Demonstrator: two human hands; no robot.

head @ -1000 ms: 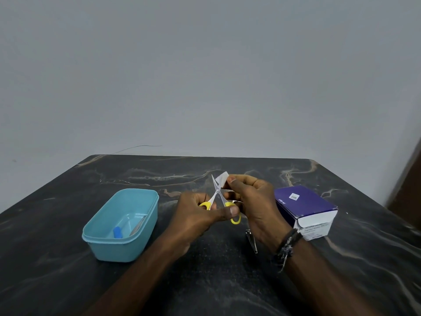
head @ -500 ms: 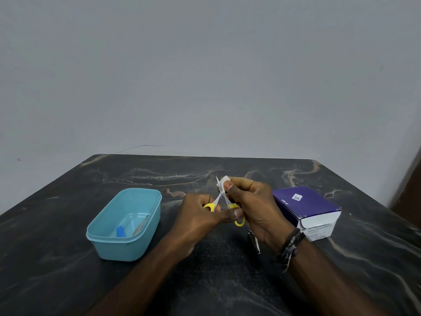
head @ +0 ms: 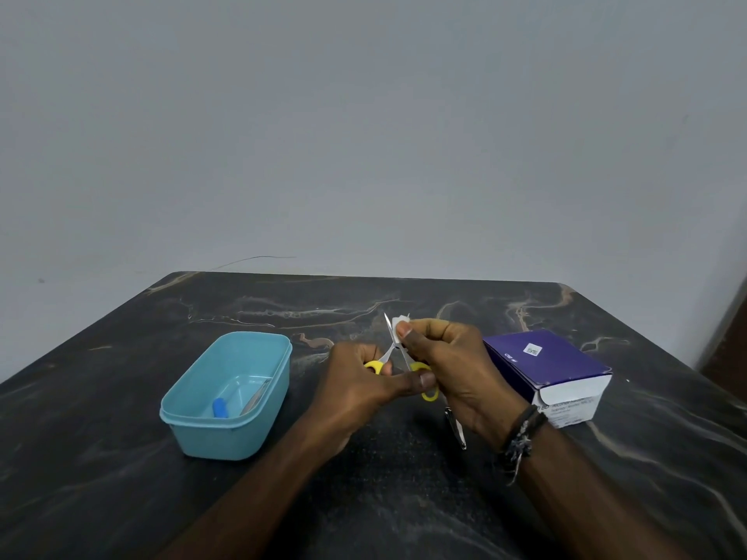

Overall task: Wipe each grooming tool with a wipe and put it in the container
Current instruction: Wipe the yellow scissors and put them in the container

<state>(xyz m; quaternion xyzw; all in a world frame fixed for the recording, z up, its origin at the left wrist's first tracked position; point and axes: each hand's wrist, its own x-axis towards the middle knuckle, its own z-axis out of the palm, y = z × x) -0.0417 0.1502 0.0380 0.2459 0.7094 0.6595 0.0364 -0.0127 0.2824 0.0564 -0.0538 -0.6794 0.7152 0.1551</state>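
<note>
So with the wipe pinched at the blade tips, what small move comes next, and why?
Probably draw the small white wipe, pinched by the right hand, down the blades of the yellow-handled scissors held by the left hand; only the tips are covered.

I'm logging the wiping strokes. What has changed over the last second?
The right hand slid the wipe up the scissors blade toward the tip. The left hand still holds the yellow handles. Container, box and the clippers on the table stayed put.
</note>
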